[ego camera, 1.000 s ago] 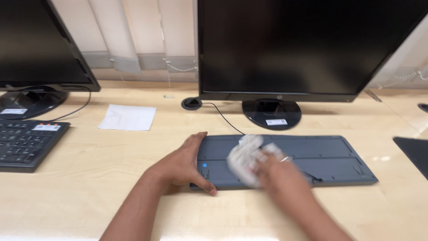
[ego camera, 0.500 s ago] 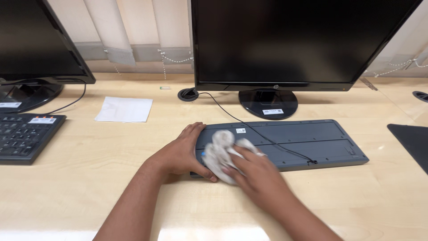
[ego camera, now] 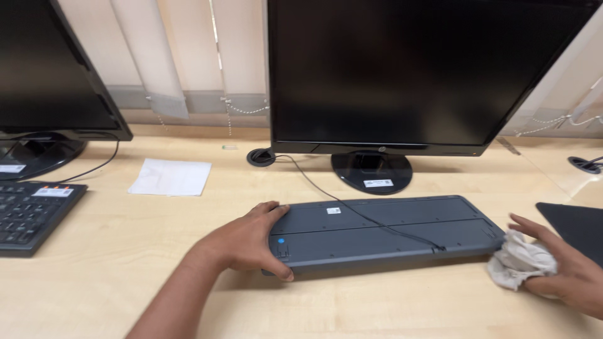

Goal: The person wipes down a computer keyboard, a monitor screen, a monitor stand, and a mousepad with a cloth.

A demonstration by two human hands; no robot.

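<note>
A dark grey keyboard (ego camera: 389, 235) lies upside down on the light wooden desk (ego camera: 125, 251), its black cable (ego camera: 352, 210) running across its back toward the monitor. My left hand (ego camera: 251, 242) grips the keyboard's left end, thumb under the front edge. My right hand (ego camera: 575, 273) is at the keyboard's right end, closed on a crumpled white cloth (ego camera: 518, 267) that touches the keyboard's right corner.
A large black monitor (ego camera: 414, 75) on a round stand (ego camera: 372, 171) stands behind the keyboard. A second monitor (ego camera: 50, 69) and black keyboard (ego camera: 31, 213) are at the left. A white paper sheet (ego camera: 169, 177) lies between them. A black pad (ego camera: 578, 223) sits at the right.
My right hand has swept the cloth from the keyboard's left part across to its right end. My left hand has kept hold of the left end.
</note>
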